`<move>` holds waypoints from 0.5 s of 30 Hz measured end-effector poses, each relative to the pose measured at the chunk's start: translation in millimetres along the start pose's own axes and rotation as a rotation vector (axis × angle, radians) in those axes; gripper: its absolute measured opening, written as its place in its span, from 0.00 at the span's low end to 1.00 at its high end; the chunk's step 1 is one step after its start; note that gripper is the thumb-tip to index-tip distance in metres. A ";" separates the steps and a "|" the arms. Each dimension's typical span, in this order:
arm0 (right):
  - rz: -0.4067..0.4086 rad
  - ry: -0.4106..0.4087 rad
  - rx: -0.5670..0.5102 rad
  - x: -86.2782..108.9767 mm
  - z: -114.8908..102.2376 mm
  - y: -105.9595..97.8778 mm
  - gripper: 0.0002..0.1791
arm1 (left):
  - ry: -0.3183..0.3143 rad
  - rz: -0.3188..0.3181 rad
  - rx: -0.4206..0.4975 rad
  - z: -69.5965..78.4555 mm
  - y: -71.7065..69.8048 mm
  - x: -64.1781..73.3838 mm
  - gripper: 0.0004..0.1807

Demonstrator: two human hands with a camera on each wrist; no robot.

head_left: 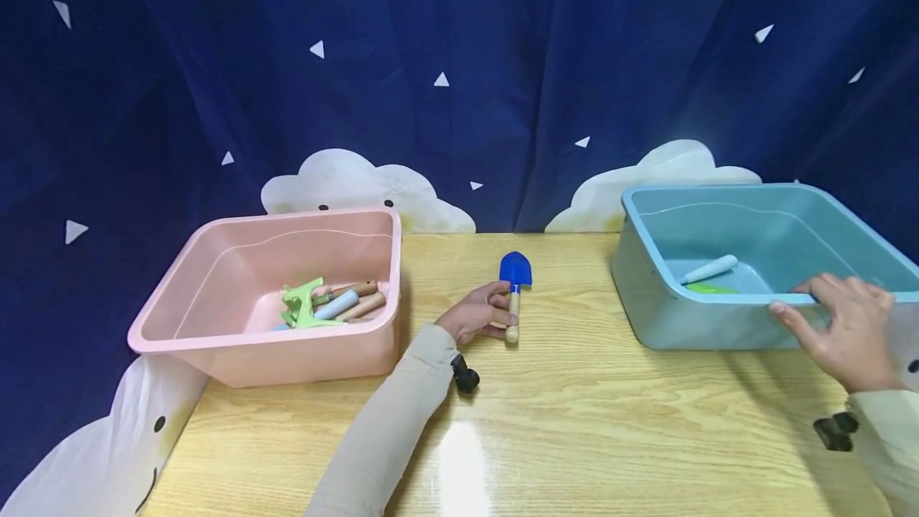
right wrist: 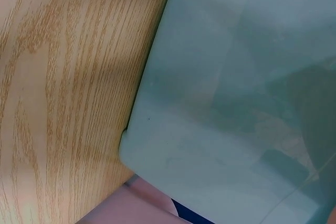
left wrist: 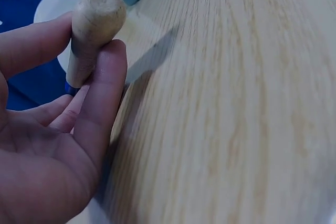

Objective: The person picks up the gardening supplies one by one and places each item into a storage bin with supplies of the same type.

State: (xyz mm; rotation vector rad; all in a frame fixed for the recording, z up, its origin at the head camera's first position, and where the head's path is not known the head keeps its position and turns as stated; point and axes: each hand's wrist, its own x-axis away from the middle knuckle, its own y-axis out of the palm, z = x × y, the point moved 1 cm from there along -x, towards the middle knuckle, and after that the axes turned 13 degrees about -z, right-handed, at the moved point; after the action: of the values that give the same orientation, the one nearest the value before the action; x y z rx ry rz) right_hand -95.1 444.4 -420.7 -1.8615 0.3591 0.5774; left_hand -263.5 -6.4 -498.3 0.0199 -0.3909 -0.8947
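A small shovel with a blue blade point(head_left: 515, 268) and a pale wooden handle point(left wrist: 94, 30) is between the two bins, blade toward the curtain. My left hand point(head_left: 479, 313) pinches its handle between thumb and fingers, close over the table. In the left wrist view the handle's rounded end sticks up past the fingertips. At the right, my right hand point(head_left: 847, 329) grips the front rim of a blue-green bin point(head_left: 646, 301), its thumb on the outside and its fingers over the edge. The right wrist view shows mostly that bin's outer wall point(right wrist: 210, 103).
The pink bin point(head_left: 287, 353) on the left holds a green fork-like tool point(head_left: 309, 305) and several handled tools. Inside the blue-green bin lie a light blue handle point(head_left: 709, 270) and a green piece point(head_left: 711, 289). A dark blue curtain point(head_left: 459, 14) hangs behind the wooden table point(head_left: 574, 421).
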 end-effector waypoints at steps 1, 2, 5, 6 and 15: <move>-0.001 0.002 0.001 0.5 -0.4 -0.1 0.24 | 0.002 0.000 -0.002 0.2 0.7 0.5 0.48; 0.000 0.002 0.004 1.0 -0.7 -0.1 0.24 | 0.005 0.000 -0.001 0.4 1.3 0.9 0.48; 0.005 -0.005 0.011 1.6 -1.9 0.3 0.24 | 0.016 0.004 -0.012 1.3 2.6 1.4 0.47; 0.007 -0.008 0.011 1.3 -1.8 0.2 0.24 | 0.020 0.008 -0.017 2.1 2.9 1.4 0.47; 0.014 -0.027 0.004 -0.8 -1.5 0.0 0.24 | 0.053 0.050 -0.045 17.3 2.7 -5.8 0.46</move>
State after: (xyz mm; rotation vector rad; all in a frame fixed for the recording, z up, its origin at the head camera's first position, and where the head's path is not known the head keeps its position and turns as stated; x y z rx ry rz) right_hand -95.4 443.0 -419.8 -1.8468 0.3554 0.6101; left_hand -270.7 2.3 -483.6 -0.0070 -0.3205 -0.8519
